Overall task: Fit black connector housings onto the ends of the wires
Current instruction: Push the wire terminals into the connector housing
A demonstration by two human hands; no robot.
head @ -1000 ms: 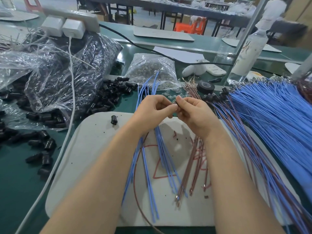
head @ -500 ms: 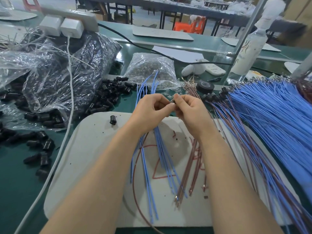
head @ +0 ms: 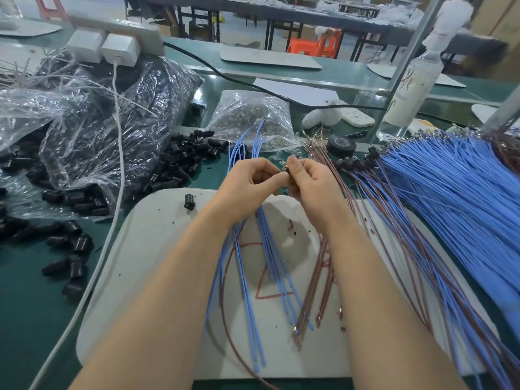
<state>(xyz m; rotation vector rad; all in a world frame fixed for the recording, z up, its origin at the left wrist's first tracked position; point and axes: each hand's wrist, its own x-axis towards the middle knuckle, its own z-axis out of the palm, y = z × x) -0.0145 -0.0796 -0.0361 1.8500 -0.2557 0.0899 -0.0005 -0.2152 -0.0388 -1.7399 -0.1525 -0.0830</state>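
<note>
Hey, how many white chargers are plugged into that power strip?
2, side by side: the left charger and the right charger, which feeds a white cable. None looks hidden.

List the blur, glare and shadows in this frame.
Head view: sharp at centre, where left hand and right hand pinch the black connector housing; blue wire bundle smears toward the right edge; glare streaks the plastic bag; soft shadow under the hands on the white board.

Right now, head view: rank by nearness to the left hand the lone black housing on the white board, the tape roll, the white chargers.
1. lone black housing, just left of the left hand.
2. tape roll, beyond the right hand.
3. white chargers, far back left.
</note>
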